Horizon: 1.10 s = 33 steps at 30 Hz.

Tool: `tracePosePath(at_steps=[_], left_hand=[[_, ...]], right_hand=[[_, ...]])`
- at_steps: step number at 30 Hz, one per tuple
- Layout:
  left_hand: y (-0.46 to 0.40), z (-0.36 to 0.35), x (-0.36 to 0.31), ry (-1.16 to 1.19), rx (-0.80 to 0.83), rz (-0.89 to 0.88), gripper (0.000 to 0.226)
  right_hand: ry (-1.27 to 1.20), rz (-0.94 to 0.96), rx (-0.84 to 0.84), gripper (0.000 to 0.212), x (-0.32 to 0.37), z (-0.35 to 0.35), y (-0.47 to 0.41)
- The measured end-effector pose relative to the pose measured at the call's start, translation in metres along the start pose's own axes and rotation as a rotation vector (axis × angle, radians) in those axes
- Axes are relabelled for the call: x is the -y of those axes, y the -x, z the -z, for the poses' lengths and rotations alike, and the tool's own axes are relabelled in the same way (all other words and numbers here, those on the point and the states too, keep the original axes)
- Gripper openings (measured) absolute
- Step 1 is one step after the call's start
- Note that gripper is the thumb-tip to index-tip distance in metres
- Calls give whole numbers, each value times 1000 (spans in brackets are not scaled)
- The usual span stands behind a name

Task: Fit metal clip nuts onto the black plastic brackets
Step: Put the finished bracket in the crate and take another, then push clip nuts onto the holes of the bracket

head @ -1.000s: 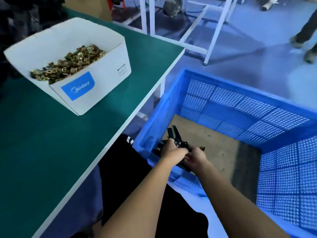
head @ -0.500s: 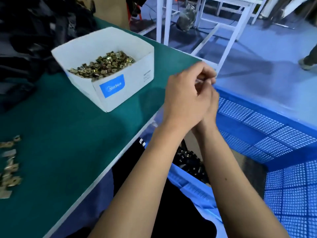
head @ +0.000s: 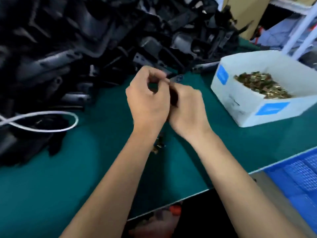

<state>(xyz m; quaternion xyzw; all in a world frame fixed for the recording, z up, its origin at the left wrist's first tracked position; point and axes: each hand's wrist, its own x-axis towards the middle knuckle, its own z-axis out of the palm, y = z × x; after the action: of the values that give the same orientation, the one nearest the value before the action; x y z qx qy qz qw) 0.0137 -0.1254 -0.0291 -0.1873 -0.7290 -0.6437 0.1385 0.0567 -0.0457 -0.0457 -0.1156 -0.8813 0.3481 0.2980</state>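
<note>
**Two hands working together over the green bench**

The left hand [head: 147, 98] and the right hand [head: 187, 109] are meeting above the green-topped work table [head: 89, 169], both with fingers curled. Between them a small dark piece is showing, blurred; whether it is a bracket cannot be told. The left thumb and forefinger are pinching together at the top, close to the right fingertips, but what they are pinching is too blurred to make out.

The black moulded plastic brackets [head: 96, 40] are lying in a large tangled heap across the far left of the table, glossy and angular, with ribs, holes and slotted tabs showing. The small brass-coloured metal clip nuts [head: 262, 86] are filling a white cardboard box with blue labels [head: 257, 109] at the right, shiny and jumbled. A few more loose clip nuts [head: 158, 145] are lying on the table just under the left wrist.

A white looped cable [head: 51, 129] is lying at the left among the dark parts. A blue perforated plastic crate [head: 298, 176] is sitting beyond the table's right edge.
</note>
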Motion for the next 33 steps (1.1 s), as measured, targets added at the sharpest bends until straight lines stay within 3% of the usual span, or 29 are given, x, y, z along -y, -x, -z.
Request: tracePosePath(at_steps=[3, 6, 11, 13, 15, 18, 20, 23, 25, 29, 33], left_hand=[[-24, 59, 36, -298, -102, -71, 15], [-41, 110, 62, -508, -265, -159, 16], [-59, 152, 65, -509, -599, -239, 23], [-63, 168, 62, -569, -703, -299, 23], [-68, 183, 60, -646, -771, -259, 24], [-72, 196, 56, -753, -733, -25, 29], [-72, 198, 56, -843, -626, 119, 34], [-71, 200, 56, -862, -569, 202, 43], [-70, 203, 57, -881, -549, 196, 52], [-70, 208, 60, -931, -538, 170, 51], [-68, 204, 58, -891, -566, 138, 53]], right_hand=[[70, 69, 257, 6, 27, -39, -12], [133, 206, 470, 32, 65, -88, -22], [117, 323, 613, 69, 93, -150, -32], [150, 405, 488, 54, 102, -163, -33], [82, 474, 228, 28, 112, -173, -37], [-150, 337, 42, 32, 128, -181, -46], [-140, 322, 34, 40, 136, -187, -49], [12, 315, 214, 63, 140, -193, -54], [65, 317, 250, 57, 141, -195, -56], [-36, 239, 115, 40, 148, -193, -63], [-66, 260, 42, 38, 142, -178, -68]])
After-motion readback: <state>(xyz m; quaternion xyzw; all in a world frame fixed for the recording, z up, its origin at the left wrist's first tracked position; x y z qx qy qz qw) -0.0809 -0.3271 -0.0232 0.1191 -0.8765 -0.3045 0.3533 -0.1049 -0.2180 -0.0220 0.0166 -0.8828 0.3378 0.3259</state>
